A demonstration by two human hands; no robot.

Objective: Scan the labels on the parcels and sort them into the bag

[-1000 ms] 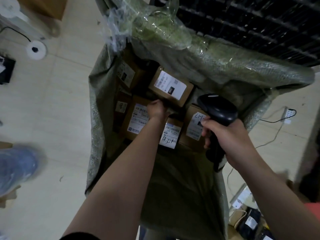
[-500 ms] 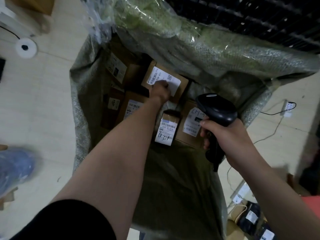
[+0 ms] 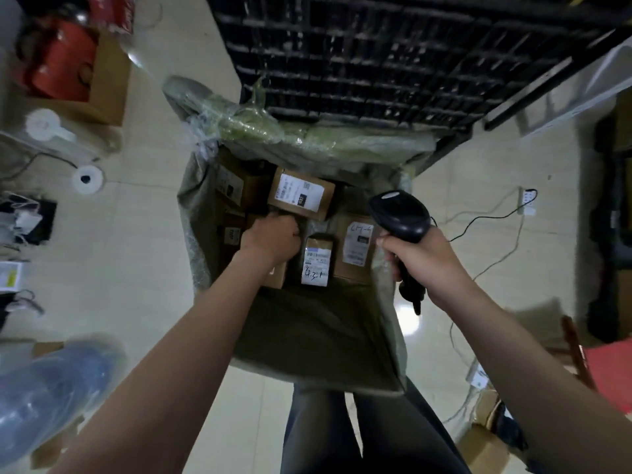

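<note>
A large green woven bag (image 3: 307,340) stands open on the floor in front of me, with several brown cardboard parcels inside. A box with a white label (image 3: 301,195) lies at the back. A small parcel marked "4.21" (image 3: 318,263) and a labelled box (image 3: 357,249) lie in front of it. My left hand (image 3: 273,237) reaches into the bag, its fingers curled over the far edge of a parcel (image 3: 275,277) that it mostly hides. My right hand (image 3: 422,258) grips a black barcode scanner (image 3: 398,213) over the bag's right rim, with its head towards the parcels.
A black slatted crate (image 3: 376,49) rises behind the bag. On the left floor are a white tape roll (image 3: 87,179), a cardboard box holding red items (image 3: 68,66) and a blue plastic bag (image 3: 44,395). A power strip with cables (image 3: 526,200) and open boxes (image 3: 485,446) lie to the right.
My left hand drew back from the label of the rear box to the parcel at the lower left and curled over its edge. The view pulled back; the scanner hand barely moved.
</note>
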